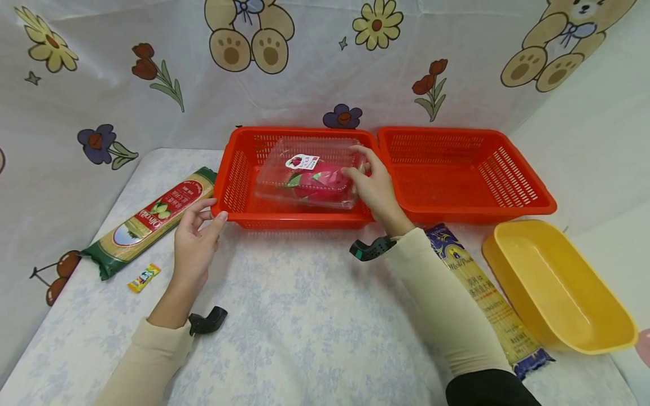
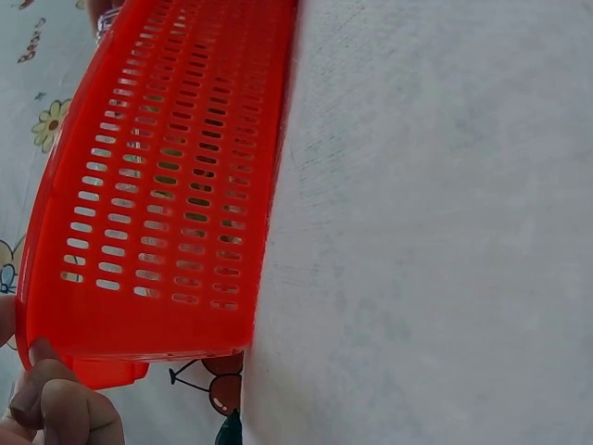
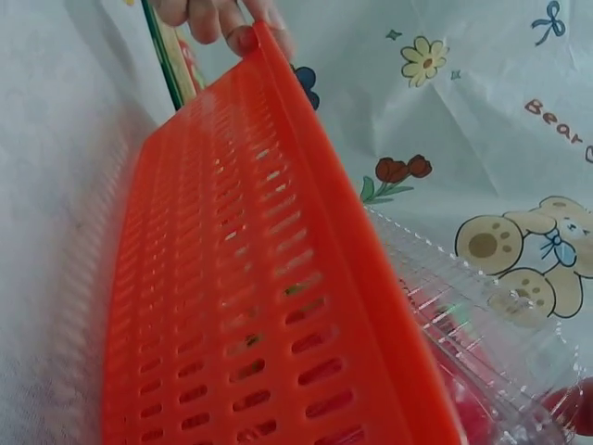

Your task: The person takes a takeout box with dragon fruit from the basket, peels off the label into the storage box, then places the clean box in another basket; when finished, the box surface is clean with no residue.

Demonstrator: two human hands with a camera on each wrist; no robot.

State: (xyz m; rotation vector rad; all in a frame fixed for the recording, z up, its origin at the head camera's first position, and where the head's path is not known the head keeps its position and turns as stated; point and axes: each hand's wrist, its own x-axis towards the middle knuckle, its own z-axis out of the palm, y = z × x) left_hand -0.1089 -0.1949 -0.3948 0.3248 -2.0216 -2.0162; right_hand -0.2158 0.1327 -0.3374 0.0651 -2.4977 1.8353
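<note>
The clear fruit box (image 1: 308, 189) is within the left red basket (image 1: 299, 217) on the worktop (image 1: 284, 316), its long axis running left to right, label (image 1: 303, 162) upward, right end rising above the rim. The right hand (image 1: 377, 185)'s grip grasps that end; the left hand (image 1: 195, 239) pinches the basket's near left corner.

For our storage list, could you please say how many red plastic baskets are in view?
2. The left hand grips one red slotted plastic basket at its near left corner; the second red slotted plastic basket stands to its right. Any nested underneath would be hidden.
</note>
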